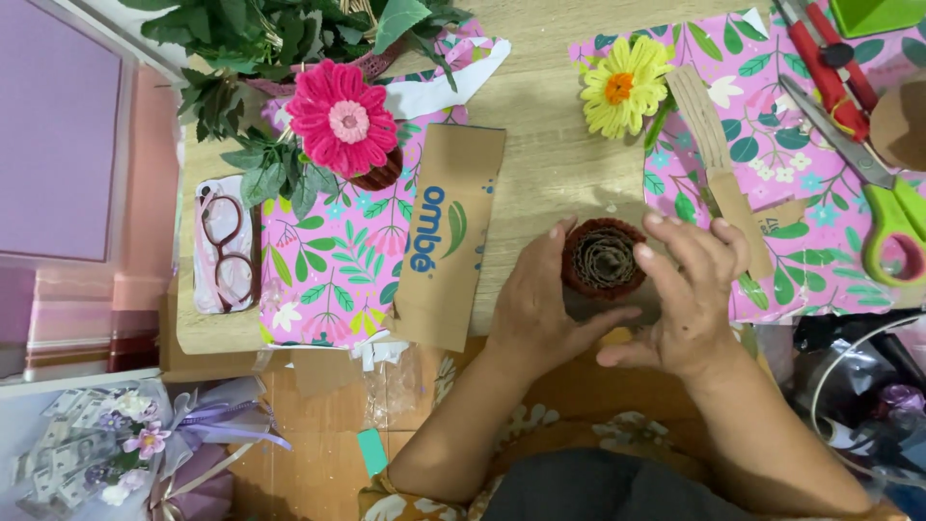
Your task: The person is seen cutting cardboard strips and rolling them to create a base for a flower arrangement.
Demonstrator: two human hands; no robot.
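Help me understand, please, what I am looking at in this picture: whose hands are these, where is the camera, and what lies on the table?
There is no machine here. A person wears a camera on the head, so the one view looks straight down at their own bare hands. The left hand and right hand together cup a small roll of corrugated cardboard with a dark red outer layer. On the wooden table lie pink floral wrapping paper, a pink yarn flower, a yellow yarn flower, a flat piece of brown cardboard, a corrugated strip, green-handled scissors, red-handled pliers, and glasses resting on a phone.
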